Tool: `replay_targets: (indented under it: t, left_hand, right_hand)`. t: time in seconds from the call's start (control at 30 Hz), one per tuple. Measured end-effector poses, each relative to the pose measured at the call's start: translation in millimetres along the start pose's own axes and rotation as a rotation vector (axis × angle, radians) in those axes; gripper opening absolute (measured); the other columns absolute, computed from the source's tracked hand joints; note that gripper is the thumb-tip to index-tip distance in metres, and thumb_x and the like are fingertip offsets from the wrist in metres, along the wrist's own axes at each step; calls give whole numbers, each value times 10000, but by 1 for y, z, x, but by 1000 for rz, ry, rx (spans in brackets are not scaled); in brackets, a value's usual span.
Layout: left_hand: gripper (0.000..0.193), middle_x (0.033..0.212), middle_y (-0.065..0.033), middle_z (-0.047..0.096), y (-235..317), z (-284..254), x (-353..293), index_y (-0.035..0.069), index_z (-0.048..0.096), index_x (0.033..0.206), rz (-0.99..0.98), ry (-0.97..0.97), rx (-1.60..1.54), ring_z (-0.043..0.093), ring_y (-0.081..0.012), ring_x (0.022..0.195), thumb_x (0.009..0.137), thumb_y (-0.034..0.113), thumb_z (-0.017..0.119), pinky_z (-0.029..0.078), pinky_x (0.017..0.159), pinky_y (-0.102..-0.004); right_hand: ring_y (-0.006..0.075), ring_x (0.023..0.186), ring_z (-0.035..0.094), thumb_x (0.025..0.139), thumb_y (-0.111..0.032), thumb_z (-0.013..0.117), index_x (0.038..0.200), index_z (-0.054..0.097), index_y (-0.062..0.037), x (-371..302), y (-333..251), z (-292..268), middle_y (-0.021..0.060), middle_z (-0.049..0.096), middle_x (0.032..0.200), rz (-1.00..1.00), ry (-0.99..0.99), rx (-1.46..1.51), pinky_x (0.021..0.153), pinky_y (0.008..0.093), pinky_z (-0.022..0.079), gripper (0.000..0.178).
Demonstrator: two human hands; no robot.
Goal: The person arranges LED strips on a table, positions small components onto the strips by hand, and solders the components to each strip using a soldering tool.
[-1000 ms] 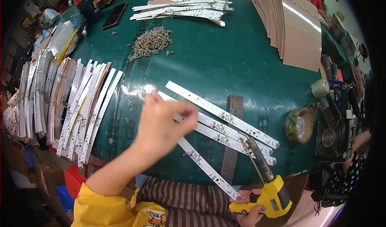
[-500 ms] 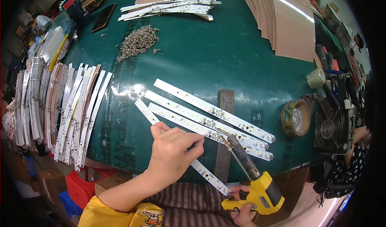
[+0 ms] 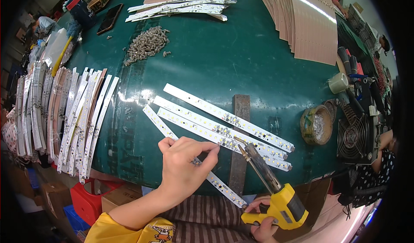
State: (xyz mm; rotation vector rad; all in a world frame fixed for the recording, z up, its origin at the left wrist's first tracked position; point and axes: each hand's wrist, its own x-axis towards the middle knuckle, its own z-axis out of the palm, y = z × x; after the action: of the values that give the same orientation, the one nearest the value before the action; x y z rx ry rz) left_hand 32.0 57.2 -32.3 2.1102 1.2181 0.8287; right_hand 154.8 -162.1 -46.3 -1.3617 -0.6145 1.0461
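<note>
Several white LED strips (image 3: pixel 224 117) lie slantwise on the green table in front of me, dotted with small yellow LEDs and dark components. My left hand (image 3: pixel 185 161) hovers over them with thumb and forefinger pinched together at the edge of the third strip; anything between the fingertips is too small to make out. Beneath that hand runs another LED strip (image 3: pixel 224 190), partly hidden, its lower end near my right hand. My right hand (image 3: pixel 264 230) grips a yellow soldering gun (image 3: pixel 288 208) by its handle. Its metal tip meets or nearly meets the strips' component area.
A flat metal bar (image 3: pixel 239 165) lies under the strips. To the left stand stacked LED strips (image 3: pixel 86 122). Farther back are a pile of small metallic parts (image 3: pixel 147 45) and more strips (image 3: pixel 181 6). On the right are a tape roll (image 3: pixel 317 124) and a fan (image 3: pixel 351 141).
The soldering gun's body has shifted slightly right and down. My left hand has turned a little, showing more of the strip beneath it, and its pinch stays at the same strip.
</note>
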Motion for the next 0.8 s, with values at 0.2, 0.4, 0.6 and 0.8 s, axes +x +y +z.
replay_targets:
  t: [0.2, 0.4, 0.6, 0.8]
  left_hand:
    - [100, 747, 15, 663, 2, 1, -1, 109, 739, 827, 26, 61, 28, 582, -170, 845, 733, 125, 768, 280, 821, -364]
    - [98, 751, 12, 665, 2, 3, -2, 105, 738, 814, -40, 54, 33, 565, -192, 917, 735, 152, 771, 276, 846, -374]
    - [70, 717, 17, 652, 2, 3, -1, 98, 734, 783, -39, 48, 50, 537, -194, 909, 739, 148, 754, 263, 850, -385]
    - [60, 707, 25, 651, 3, 1, 2, 96, 730, 757, -59, 17, 46, 518, -189, 897, 735, 148, 748, 258, 844, -381]
  right_hand:
    - [238, 998, 563, 959, -429, 546, 1288, 404, 21, -1, 2, -8, 149, 543, 1147, 5, -77, 112, 844, 370, 493, 575]
    - [246, 1033, 553, 950, -413, 573, 1324, 380, 34, -5, 4, -5, 146, 510, 1210, 11, 23, 158, 860, 386, 495, 614]
    - [219, 925, 572, 957, -392, 571, 1327, 389, 35, -3, 4, -10, 141, 546, 1125, 14, -16, 147, 802, 356, 496, 594]
    - [163, 785, 551, 970, -306, 569, 1289, 436, 32, -15, 29, -37, 97, 578, 957, 29, -64, -175, 679, 308, 469, 483]
